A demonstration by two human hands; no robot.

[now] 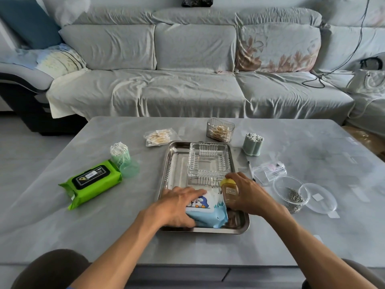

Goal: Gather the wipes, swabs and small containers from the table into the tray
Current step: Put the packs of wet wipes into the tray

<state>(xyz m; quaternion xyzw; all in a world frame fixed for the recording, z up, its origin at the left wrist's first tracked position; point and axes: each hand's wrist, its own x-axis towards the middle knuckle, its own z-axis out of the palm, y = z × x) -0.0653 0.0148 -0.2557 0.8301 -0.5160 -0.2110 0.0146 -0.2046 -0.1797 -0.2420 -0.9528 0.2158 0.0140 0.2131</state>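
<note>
A steel tray (174, 163) lies in the middle of the table. Inside it stand a clear ribbed glass box (208, 163) at the back and a blue wipes pack (210, 213) with a penguin picture at the front. My left hand (177, 205) grips the pack's left end. My right hand (248, 193) holds a small amber bottle with a yellow cap (229, 190) upright at the tray's right side, beside the pack. A green wipes pack (91, 183) lies left of the tray.
On the table: a green swab cup (120, 153) with its lid (129, 168), a bag of swabs (158, 137), a clear swab box (220, 130), a green swab holder (253, 143), a small clear case (269, 171), a round clear container (291, 193), its lid (320, 198). A sofa stands behind.
</note>
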